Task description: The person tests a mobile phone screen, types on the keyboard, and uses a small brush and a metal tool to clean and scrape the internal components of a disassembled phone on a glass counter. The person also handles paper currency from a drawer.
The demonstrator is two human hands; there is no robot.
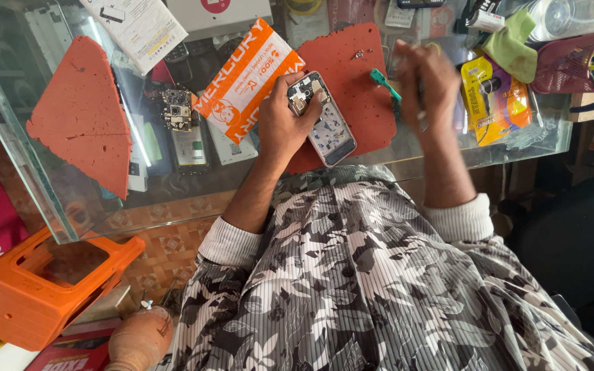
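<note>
1. My left hand (284, 118) lies on the opened smartphone with its back cover off (322, 118), fingers (295, 79) curled over its top end and thumb along its side, clamped on it and pressing it down.
2. That phone lies slantwise on the dark red perforated foam work mat (352, 75), its bare circuit board and metal shields facing up, its lower end pointing toward my chest.
3. My right hand (426, 79) is raised over the mat's right edge and blurred; its fingers look bunched together, but I cannot tell whether they grip anything.
4. Just left of that hand, a small teal-handled tool (384, 84) shows against the mat; whether my right hand touches it is not clear.
5. The mat rests on the glass counter (517, 141), through which shelves of phone parts show.
6. Left of the phone, partly under my left hand, lies an orange and white printed packet (245, 79).
7. Further left on the counter sit a loose phone circuit board (178, 110) and a large triangular red foam piece (84, 113).
8. Right of my right hand lies a yellow blister pack (493, 99), with a green cloth (513, 45) beyond it.
9. Down at lower left, below the counter, is an orange plastic frame (36, 288).
</note>
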